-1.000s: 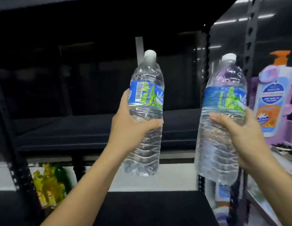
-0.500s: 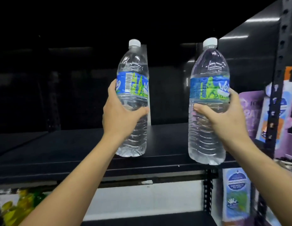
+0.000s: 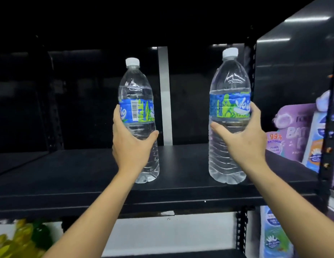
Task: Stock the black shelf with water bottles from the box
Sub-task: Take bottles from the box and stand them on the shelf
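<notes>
Two clear water bottles with white caps and blue-green labels stand upright over the black shelf board [image 3: 78,175]. My left hand [image 3: 130,144] grips the left water bottle [image 3: 137,90] around its middle, just below the label. My right hand [image 3: 240,140] grips the right water bottle [image 3: 228,84] the same way, fingers wrapped at the label. Both bottle bases are at the board's surface near its front edge; whether they touch it I cannot tell. The box is out of view.
A black perforated upright [image 3: 252,75] and a glossy black side panel [image 3: 293,81] close the shelf on the right. Purple and blue soap packages [image 3: 300,135] stand beyond it. Yellow-green items [image 3: 19,239] lie on a lower level at left. A pale strip [image 3: 165,94] runs up the back.
Both hands have carried the bottles forward and down over the shelf board, so their bases now sit at its surface. The view has moved closer to the shelf.
</notes>
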Demonstrator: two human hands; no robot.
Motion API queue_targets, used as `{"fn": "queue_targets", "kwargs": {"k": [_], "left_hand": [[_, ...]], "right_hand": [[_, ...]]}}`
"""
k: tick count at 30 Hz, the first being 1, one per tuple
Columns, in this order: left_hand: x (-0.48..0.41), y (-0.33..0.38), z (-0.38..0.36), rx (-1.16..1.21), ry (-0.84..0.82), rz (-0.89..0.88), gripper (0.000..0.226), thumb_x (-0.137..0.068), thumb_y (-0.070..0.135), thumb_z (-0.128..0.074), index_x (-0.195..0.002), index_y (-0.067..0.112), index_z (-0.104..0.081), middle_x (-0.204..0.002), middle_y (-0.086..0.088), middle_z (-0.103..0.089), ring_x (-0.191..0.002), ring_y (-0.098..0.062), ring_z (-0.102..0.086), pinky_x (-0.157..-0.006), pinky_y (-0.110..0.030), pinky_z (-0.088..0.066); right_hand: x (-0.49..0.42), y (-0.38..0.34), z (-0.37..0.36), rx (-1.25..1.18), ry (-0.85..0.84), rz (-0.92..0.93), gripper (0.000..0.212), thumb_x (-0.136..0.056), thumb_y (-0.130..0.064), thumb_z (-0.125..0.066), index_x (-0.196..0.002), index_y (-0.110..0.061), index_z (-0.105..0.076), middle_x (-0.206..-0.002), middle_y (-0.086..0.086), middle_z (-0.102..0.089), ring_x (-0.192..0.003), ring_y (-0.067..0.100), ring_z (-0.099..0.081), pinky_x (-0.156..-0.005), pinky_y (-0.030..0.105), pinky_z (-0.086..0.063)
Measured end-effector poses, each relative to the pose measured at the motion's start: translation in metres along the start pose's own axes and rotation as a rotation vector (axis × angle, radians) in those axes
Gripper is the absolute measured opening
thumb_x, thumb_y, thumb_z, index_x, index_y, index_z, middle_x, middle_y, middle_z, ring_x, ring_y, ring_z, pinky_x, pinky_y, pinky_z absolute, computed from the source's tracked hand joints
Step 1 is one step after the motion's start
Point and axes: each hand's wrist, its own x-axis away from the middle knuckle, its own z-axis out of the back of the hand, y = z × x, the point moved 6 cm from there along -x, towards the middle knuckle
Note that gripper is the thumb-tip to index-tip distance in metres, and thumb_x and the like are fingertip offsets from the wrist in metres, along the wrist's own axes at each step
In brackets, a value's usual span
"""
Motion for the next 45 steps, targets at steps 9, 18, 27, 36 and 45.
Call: {"fn": "queue_targets", "kwargs": {"k": [9, 18, 27, 36, 45], "left_hand": [[-0.004, -0.019, -0.027, -0.058, -0.004, 0.012, 0.124, -0.072, 0.041, -0.092, -0.164, 0.029, -0.011, -0.128, 0.022, -0.036, -0.112, 0.006, -0.041, -0.094, -0.023, -0.038], [-0.003, -0.022, -0.033, -0.086, -0.007, 0.014, 0.125, -0.074, 0.051, -0.088, -0.165, 0.029, -0.005, -0.142, 0.008, -0.043, -0.114, 0.005, -0.039, -0.096, -0.025, -0.039], [0.011, -0.009, -0.025, -0.163, 0.064, -0.122, 0.118, -0.081, 0.047, -0.083, -0.164, 0.01, -0.009, -0.164, -0.01, -0.028, -0.151, -0.03, -0.025, -0.122, -0.039, -0.024], [0.065, 0.062, -0.088, 0.098, -0.236, -0.439, 0.075, -0.086, 0.023, -0.08, -0.15, 0.01, -0.041, -0.149, -0.002, -0.046, -0.136, -0.02, -0.049, -0.111, -0.043, -0.046], [0.079, 0.043, -0.138, 0.28, -0.642, 0.035, 0.074, -0.084, 0.032, -0.085, -0.145, 0.038, -0.044, -0.121, 0.035, -0.056, -0.101, 0.027, -0.057, -0.08, 0.0, -0.046]], "right_hand": [[-0.015, 0.029, -0.037, 0.063, 0.009, 0.007, 0.098, -0.072, -0.059, -0.08, -0.153, -0.037, -0.027, -0.138, -0.014, -0.06, -0.123, 0.015, -0.061, -0.105, 0.043, -0.048], [-0.016, 0.037, -0.045, 0.028, -0.034, 0.001, 0.102, -0.074, -0.059, -0.079, -0.155, -0.034, -0.023, -0.144, -0.011, -0.055, -0.128, 0.014, -0.057, -0.107, 0.04, -0.046], [-0.005, 0.048, -0.022, -0.108, -0.337, -0.075, 0.099, -0.081, -0.06, -0.075, -0.158, -0.048, -0.014, -0.137, -0.024, -0.06, -0.122, -0.002, -0.061, -0.112, 0.035, -0.044], [0.002, 0.072, -0.008, -0.4, -0.405, -0.26, 0.049, -0.095, -0.04, -0.066, -0.142, -0.032, -0.055, -0.122, -0.01, -0.074, -0.116, 0.01, -0.07, -0.111, 0.048, -0.047], [0.006, 0.07, -0.006, -0.433, -0.483, -0.204, 0.035, -0.102, -0.023, -0.06, -0.133, -0.039, -0.061, -0.12, -0.006, -0.076, -0.113, 0.011, -0.072, -0.098, 0.038, -0.054]]}}
